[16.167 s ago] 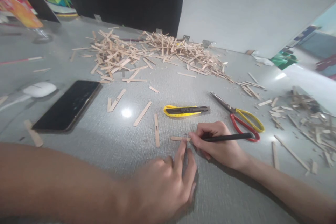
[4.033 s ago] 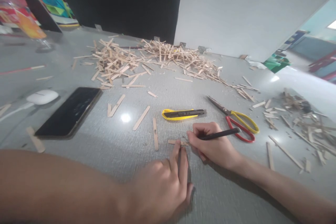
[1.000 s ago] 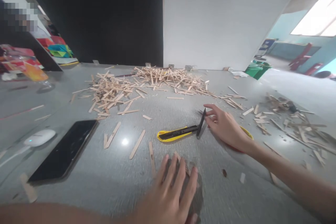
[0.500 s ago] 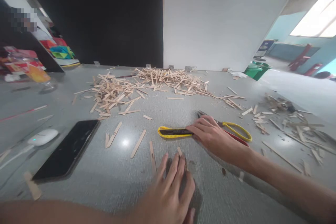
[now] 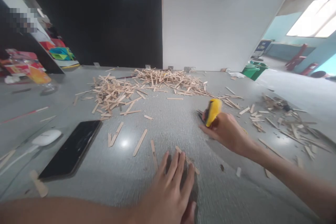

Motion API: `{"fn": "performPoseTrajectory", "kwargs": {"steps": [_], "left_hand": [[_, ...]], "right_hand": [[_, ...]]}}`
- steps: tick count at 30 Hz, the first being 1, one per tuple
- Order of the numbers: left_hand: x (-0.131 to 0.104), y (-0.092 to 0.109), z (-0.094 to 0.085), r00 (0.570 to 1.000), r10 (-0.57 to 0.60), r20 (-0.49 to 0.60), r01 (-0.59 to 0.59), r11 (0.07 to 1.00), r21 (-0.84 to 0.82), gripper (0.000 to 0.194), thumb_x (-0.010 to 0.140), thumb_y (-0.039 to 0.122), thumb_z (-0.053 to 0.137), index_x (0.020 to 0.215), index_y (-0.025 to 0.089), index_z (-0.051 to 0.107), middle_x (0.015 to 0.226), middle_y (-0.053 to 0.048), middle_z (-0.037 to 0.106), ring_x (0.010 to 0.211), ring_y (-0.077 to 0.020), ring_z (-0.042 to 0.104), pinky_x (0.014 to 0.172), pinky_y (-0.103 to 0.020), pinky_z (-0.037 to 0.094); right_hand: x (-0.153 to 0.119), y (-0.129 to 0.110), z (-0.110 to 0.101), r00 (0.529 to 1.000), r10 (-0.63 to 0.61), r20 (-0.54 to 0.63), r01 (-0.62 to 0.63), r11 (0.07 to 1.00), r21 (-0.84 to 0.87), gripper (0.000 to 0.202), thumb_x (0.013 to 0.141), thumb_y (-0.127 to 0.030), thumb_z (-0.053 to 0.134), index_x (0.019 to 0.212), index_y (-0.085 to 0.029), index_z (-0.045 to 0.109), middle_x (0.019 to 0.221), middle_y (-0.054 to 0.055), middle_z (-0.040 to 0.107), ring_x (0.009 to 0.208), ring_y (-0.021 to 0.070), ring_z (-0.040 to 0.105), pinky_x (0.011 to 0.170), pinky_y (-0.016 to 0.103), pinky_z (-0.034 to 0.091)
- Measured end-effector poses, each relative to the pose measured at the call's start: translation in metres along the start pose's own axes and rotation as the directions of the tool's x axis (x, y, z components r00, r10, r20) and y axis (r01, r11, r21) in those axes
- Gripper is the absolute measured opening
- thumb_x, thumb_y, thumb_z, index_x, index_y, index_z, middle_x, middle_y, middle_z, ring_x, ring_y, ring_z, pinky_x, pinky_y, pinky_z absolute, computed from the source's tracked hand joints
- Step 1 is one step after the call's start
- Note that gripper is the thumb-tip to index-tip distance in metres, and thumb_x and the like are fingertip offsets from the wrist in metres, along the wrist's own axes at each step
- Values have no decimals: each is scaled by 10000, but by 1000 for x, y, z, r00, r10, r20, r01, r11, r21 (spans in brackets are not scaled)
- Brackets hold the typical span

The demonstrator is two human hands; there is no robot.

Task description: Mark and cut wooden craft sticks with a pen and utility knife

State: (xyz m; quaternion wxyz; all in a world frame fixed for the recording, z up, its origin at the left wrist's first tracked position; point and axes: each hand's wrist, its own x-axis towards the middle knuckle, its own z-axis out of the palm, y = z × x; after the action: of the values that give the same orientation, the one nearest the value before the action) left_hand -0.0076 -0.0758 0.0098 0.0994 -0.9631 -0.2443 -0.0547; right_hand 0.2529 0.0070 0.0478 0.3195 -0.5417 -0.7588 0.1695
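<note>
My right hand (image 5: 227,131) is closed around a yellow and black utility knife (image 5: 214,112), lifted off the table with its yellow end pointing up. Under and behind that hand lie pliers, of which mainly the dark jaws (image 5: 200,114) show. My left hand (image 5: 170,189) rests on the table with its fingers spread, their tips at a wooden craft stick (image 5: 193,166). Whether the fingers press on this stick or only lie beside it is hard to see. Just left of them are two more sticks, one (image 5: 154,154) with a dark mark and one plain stick (image 5: 140,142).
Heaped craft sticks (image 5: 168,82) lie along the back of the grey table below a black and white panel. A phone (image 5: 72,148) and a white mouse-shaped device (image 5: 46,137) with a cable are at left. Wood scraps (image 5: 294,126) litter the right side.
My right hand has picked the utility knife up from the table and turned it upright. My left hand stays nearly in place, with more of the stick at its fingertips showing.
</note>
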Motion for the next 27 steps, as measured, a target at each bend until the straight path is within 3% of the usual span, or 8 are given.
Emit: {"fn": "performPoseTrajectory", "kwargs": {"steps": [1,3,5,7,12,16,22,27], "left_hand": [[0,0,-2,1000,-7,16,8,1000,-24,627,1087,444,309,1521,12,448,1491,-340,538,1409,-486,518,1096,-608,441],[1,1,-5,999,-20,51,24,997,-76,640,1091,452,301,1534,12,440,1510,-343,517,1435,-489,484,1117,-612,439],[1,2,-8,997,-27,78,36,992,-122,636,1093,447,301,1541,19,442,1523,-330,512,1453,-491,458,1138,-628,426],[1,2,-9,994,-40,98,55,986,-155,633,1091,447,309,1547,30,445,1532,-310,516,1459,-491,448,1151,-643,417],[0,3,-9,993,-52,107,71,981,-180,631,1084,450,336,1564,50,430,1540,-300,514,1464,-488,443,1159,-650,420],[0,2,-7,994,-35,100,52,983,-178,631,1069,429,384,1569,44,412,1548,-326,488,1478,-496,417,1162,-655,418],[3,4,-6,995,-12,96,27,986,-164,759,968,360,549,1593,-12,331,1535,-383,462,1445,-540,434,1137,-670,440],[3,3,-7,995,-10,102,29,983,-180,715,1041,410,437,1603,-12,308,1544,-370,460,1472,-519,403,1164,-661,416]], "right_hand": [[-4,-4,0,992,100,82,-110,986,125,203,908,-265,709,867,-251,511,617,-68,552,472,123,507,479,259,413],[-14,-12,5,931,225,287,-315,893,322,228,918,-353,717,891,-256,512,520,-108,513,372,91,430,395,222,345],[-26,-18,15,884,238,402,-414,796,441,238,931,-415,711,911,-248,542,480,-107,530,349,82,419,367,197,328],[-37,-20,27,871,217,440,-443,733,516,264,935,-461,715,969,-234,583,482,-90,572,354,85,446,362,184,355],[-54,-14,48,906,208,369,-408,667,624,359,970,-563,672,966,-208,616,583,-50,619,416,94,530,383,190,446],[-57,-12,51,915,198,350,-389,661,642,345,997,-542,656,1031,-198,663,625,-30,651,479,100,585,464,205,501],[-56,-20,42,936,101,336,-278,799,533,344,1025,-506,626,984,-186,745,613,13,694,542,130,641,548,237,534],[-56,-24,40,938,116,326,-282,800,530,354,1027,-492,619,972,-168,752,575,10,672,511,133,623,535,248,531]]}}
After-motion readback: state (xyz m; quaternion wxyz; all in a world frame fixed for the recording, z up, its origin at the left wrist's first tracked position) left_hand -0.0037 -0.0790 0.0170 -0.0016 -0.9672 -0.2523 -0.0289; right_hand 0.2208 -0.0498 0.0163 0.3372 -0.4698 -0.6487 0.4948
